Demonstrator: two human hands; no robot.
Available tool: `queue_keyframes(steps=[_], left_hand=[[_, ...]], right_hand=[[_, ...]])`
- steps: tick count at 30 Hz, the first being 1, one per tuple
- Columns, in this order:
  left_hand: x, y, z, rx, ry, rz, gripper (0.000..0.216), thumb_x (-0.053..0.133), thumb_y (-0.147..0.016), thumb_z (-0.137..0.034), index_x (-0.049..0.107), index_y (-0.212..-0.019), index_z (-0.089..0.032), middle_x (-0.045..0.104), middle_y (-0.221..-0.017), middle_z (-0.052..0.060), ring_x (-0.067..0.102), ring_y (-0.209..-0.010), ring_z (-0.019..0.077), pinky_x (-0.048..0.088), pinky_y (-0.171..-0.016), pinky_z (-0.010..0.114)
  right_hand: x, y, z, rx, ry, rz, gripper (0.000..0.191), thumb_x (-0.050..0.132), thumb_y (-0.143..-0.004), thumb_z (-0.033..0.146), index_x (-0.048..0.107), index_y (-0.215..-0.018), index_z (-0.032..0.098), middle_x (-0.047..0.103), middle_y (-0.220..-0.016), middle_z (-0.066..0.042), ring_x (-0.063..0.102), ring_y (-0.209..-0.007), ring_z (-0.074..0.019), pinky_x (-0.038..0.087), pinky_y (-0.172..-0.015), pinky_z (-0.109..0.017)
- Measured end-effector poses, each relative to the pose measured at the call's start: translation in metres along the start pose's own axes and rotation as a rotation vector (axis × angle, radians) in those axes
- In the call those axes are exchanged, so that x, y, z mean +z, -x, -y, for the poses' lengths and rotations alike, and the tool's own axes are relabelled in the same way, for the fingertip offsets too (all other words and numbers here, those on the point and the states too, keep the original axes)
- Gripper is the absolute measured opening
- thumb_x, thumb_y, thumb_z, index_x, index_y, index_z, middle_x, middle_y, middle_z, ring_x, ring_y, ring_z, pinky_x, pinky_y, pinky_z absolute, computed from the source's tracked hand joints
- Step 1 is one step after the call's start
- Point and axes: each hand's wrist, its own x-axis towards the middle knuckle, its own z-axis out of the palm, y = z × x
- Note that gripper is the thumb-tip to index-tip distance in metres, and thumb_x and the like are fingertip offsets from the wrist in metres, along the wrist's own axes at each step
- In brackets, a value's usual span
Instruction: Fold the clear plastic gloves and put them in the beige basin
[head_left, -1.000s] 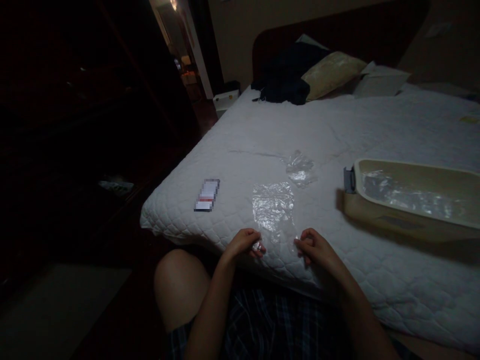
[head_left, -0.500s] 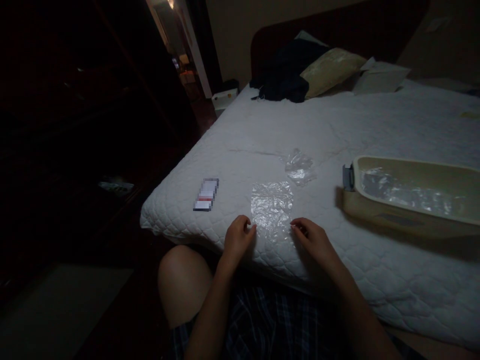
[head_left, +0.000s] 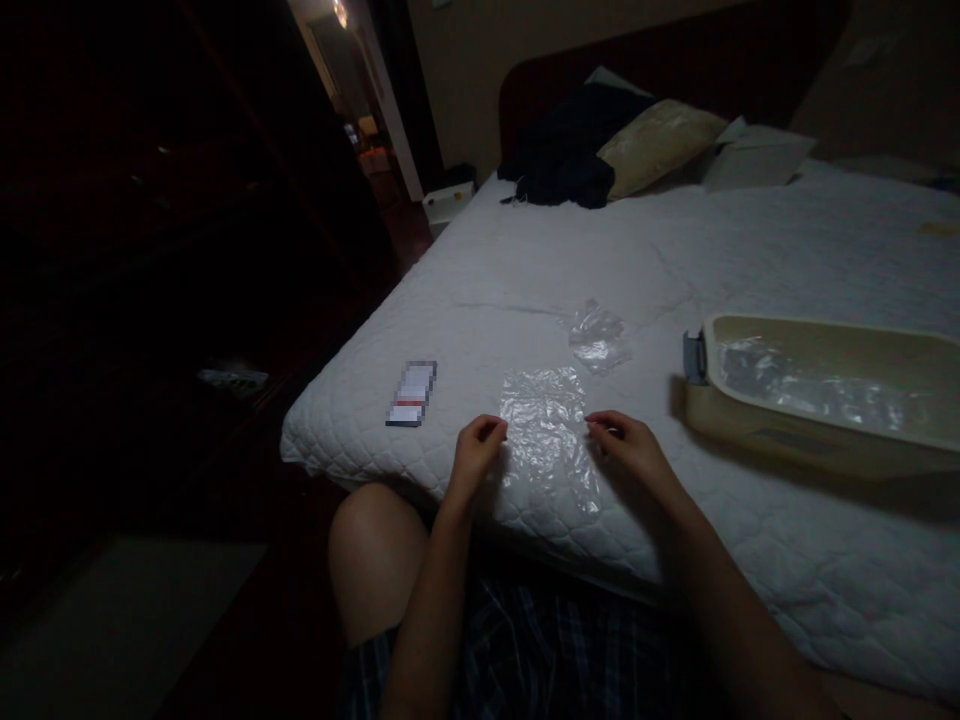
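Observation:
A clear, crinkled plastic bag (head_left: 544,425) lies spread flat on the white quilted bed cover. My left hand (head_left: 478,455) pinches its left edge, with thumb and fingertips together. On the opposite side, my right hand (head_left: 631,450) has thumb and forefinger closed at the bag's right edge, its other fingers curled. Just beyond the bag sits a second, crumpled clear plastic bag (head_left: 598,337), which neither hand touches. A phone (head_left: 412,394), its screen blurred out, rests to the left of my left hand.
At right on the bed stands a beige plastic bin (head_left: 810,440) with a grey latch and clear plastic bags (head_left: 817,385) inside. Dark cloth (head_left: 570,150), a beige pillow (head_left: 664,145) and a pale box-like thing (head_left: 761,155) lie near the headboard. The bed's front edge runs close to my knees.
Both hands have moved slightly away from me along the bag's sides, and their fingers have closed at its edges. The bag's near part now shows more plainly toward the bed's front edge.

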Motion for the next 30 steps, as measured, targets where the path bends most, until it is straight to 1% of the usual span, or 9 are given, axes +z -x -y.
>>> queue_keyframes(steps=[2, 5, 7, 9, 12, 15, 18, 22, 30], left_hand=[[-0.007, -0.013, -0.001, -0.045, 0.061, -0.05, 0.018, 0.054, -0.072, -0.033, 0.056, -0.073, -0.015, 0.053, -0.059, -0.003, 0.047, -0.047, 0.0074, 0.036, -0.045, 0.019], [-0.012, -0.038, 0.007, -0.117, 0.126, -0.025, 0.021, 0.056, -0.071, -0.034, 0.054, -0.067, -0.014, 0.05, -0.054, -0.003, 0.045, -0.042, 0.0064, 0.034, -0.041, 0.019], [-0.012, -0.054, 0.013, -0.229, 0.198, 0.107, 0.025, 0.058, -0.071, -0.037, 0.053, -0.065, -0.013, 0.053, -0.057, -0.001, 0.048, -0.042, 0.0064, 0.034, -0.04, 0.018], [-0.012, -0.067, 0.018, -0.289, 0.236, 0.217, 0.028, 0.059, -0.07, -0.039, 0.054, -0.069, -0.011, 0.055, -0.061, 0.001, 0.05, -0.043, 0.0063, 0.033, -0.038, 0.018], [-0.012, -0.08, 0.019, -0.262, 0.216, 0.309, 0.028, 0.062, -0.069, -0.038, 0.056, -0.07, -0.01, 0.055, -0.059, 0.001, 0.05, -0.042, 0.0056, 0.031, -0.036, 0.016], [-0.009, -0.088, 0.019, -0.232, 0.112, 0.348, 0.025, 0.062, -0.07, -0.035, 0.058, -0.071, -0.011, 0.051, -0.05, -0.002, 0.043, -0.036, 0.0034, 0.025, -0.034, 0.015], [-0.008, -0.092, 0.022, -0.227, 0.055, 0.383, 0.025, 0.061, -0.071, -0.035, 0.06, -0.08, -0.011, 0.049, -0.046, -0.004, 0.037, -0.032, 0.0024, 0.021, -0.033, 0.016], [-0.008, -0.092, 0.026, -0.193, 0.137, 0.383, 0.03, 0.065, -0.066, -0.03, 0.06, -0.089, -0.012, 0.049, -0.05, -0.005, 0.041, -0.036, 0.0025, 0.023, -0.035, 0.015], [-0.009, -0.09, 0.03, -0.167, 0.196, 0.369, 0.025, 0.064, -0.068, -0.03, 0.059, -0.087, -0.014, 0.046, -0.048, -0.007, 0.04, -0.036, 0.0025, 0.022, -0.034, 0.015]], right_hand=[[-0.005, -0.016, -0.001, 0.049, -0.05, -0.067, 0.032, 0.058, -0.07, 0.041, 0.062, -0.088, 0.015, 0.061, -0.064, -0.004, 0.052, -0.049, -0.012, 0.039, -0.044, -0.023], [-0.007, -0.038, -0.004, 0.112, -0.104, -0.049, 0.031, 0.061, -0.067, 0.041, 0.061, -0.082, 0.014, 0.059, -0.061, -0.003, 0.05, -0.046, -0.0104, 0.034, -0.039, -0.021], [-0.007, -0.049, -0.005, 0.171, -0.126, -0.009, 0.03, 0.061, -0.067, 0.042, 0.06, -0.078, 0.014, 0.057, -0.056, -0.002, 0.047, -0.042, -0.009, 0.03, -0.035, -0.02], [-0.006, -0.056, -0.008, 0.229, -0.145, 0.041, 0.031, 0.061, -0.067, 0.043, 0.059, -0.076, 0.014, 0.054, -0.051, 0.0, 0.041, -0.036, -0.0065, 0.025, -0.032, -0.018], [-0.006, -0.063, -0.011, 0.261, -0.208, 0.136, 0.032, 0.063, -0.066, 0.044, 0.058, -0.077, 0.014, 0.053, -0.049, 0.002, 0.035, -0.032, -0.0035, 0.02, -0.031, -0.017], [-0.006, -0.07, -0.016, 0.248, -0.267, 0.189, 0.032, 0.068, -0.063, 0.041, 0.058, -0.078, 0.014, 0.054, -0.053, 0.002, 0.039, -0.035, -0.0034, 0.021, -0.031, -0.015], [-0.005, -0.075, -0.023, 0.235, -0.297, 0.18, 0.032, 0.07, -0.062, 0.037, 0.058, -0.08, 0.015, 0.055, -0.057, 0.002, 0.044, -0.04, -0.0043, 0.024, -0.032, -0.014], [-0.005, -0.075, -0.027, 0.209, -0.302, 0.162, 0.034, 0.069, -0.063, 0.038, 0.057, -0.087, 0.016, 0.056, -0.059, 0.002, 0.045, -0.041, -0.0045, 0.025, -0.032, -0.014], [-0.005, -0.066, -0.025, 0.138, -0.281, 0.177, 0.041, 0.067, -0.064, 0.044, 0.057, -0.094, 0.018, 0.052, -0.055, 0.005, 0.043, -0.04, -0.0047, 0.024, -0.033, -0.015]])
